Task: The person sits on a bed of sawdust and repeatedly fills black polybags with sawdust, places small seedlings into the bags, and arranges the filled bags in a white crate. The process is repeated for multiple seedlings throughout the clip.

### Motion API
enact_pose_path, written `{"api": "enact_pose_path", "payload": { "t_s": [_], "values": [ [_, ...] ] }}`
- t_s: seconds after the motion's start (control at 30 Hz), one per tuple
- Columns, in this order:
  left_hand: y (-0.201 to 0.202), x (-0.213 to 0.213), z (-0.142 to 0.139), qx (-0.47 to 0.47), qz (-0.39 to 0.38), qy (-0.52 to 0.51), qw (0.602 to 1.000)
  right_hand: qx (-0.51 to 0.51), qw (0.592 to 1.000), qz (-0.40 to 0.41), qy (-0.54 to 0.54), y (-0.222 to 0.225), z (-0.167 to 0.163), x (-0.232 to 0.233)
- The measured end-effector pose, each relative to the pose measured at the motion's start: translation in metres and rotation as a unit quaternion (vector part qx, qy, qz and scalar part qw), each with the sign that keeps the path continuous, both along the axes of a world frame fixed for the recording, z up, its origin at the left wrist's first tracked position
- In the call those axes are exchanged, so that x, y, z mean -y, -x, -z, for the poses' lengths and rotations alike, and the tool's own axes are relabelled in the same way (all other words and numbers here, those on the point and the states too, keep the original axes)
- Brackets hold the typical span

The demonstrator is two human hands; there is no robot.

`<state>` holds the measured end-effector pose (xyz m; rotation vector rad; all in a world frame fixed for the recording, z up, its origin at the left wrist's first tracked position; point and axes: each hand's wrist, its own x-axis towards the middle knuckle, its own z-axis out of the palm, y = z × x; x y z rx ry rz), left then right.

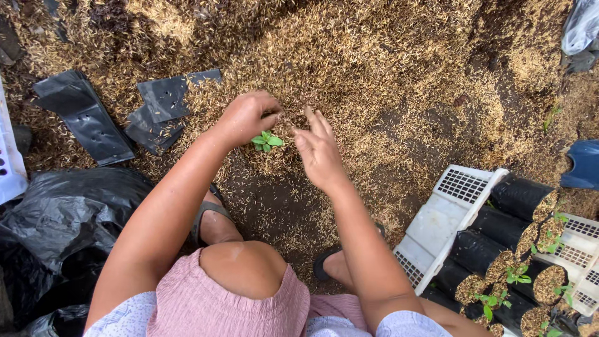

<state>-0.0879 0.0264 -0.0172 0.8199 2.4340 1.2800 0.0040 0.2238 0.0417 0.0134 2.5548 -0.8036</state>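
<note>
Two bare hands work over one small green seedling (pixel 267 141), and every place here is told from that seedling. Nearest the camera, below it, the person's bent knee (pixel 244 268) and a sandalled foot (pixel 212 219) rest on dark soil strewn with rice husk.

Just left of the seedling, the left hand (pixel 246 117) is curled, thumb and fingertips drawn together close by the leaves; whether they pinch the stem or only a tuft of husk cannot be told, since the hand hides the contact. Just right of it, the right hand (pixel 319 153) is spread, fingers straight and slightly apart, palm turned toward the plant, holding nothing. The seedling itself stands upright between both hands on a mound of rice husk (pixel 349 68) and soil.

The risks, as a judgement: the stem looks thin, so a hard squeeze or a sideways tug from the curled left hand could snap it or strip its roots. The loose husk could slide and bury the leaves, or let the plant tip over.

Well to the left of the seedling lie flat empty black nursery bags (pixel 84 115), and below them a crumpled black plastic sheet (pixel 56 218). Well to its lower right, a white plastic crate (pixel 452 215) lies beside filled black bags with seedlings (pixel 505 249); an elbow swung that way could knock them.
</note>
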Motion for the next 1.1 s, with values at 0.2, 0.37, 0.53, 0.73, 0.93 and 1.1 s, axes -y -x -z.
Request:
{"api": "enact_pose_path", "payload": {
  "t_s": [0.2,0.37,0.53,0.73,0.93,1.1],
  "values": [
    [-0.011,-0.002,-0.002,0.043,-0.065,-0.006,0.997,0.071,0.996,0.013,-0.049,-0.001,0.014,0.014],
    [-0.073,0.044,-0.036,-0.091,-0.129,0.019,0.987,0.072,0.997,0.0,-0.028,-0.019,-0.026,-0.004],
    [-0.132,0.063,-0.048,-0.213,-0.03,0.092,0.972,0.082,0.991,-0.094,-0.037,-0.043,-0.052,0.006],
    [-0.137,0.062,-0.041,-0.262,0.002,0.104,0.959,0.116,0.974,-0.145,-0.13,-0.047,-0.025,0.049],
    [-0.134,0.067,-0.045,-0.159,-0.172,0.029,0.972,0.1,0.982,-0.134,-0.083,-0.041,-0.044,0.045],
    [-0.113,0.066,-0.037,0.141,-0.228,0.046,0.962,0.142,0.979,-0.141,-0.034,-0.041,-0.054,0.067]
  ]
}}
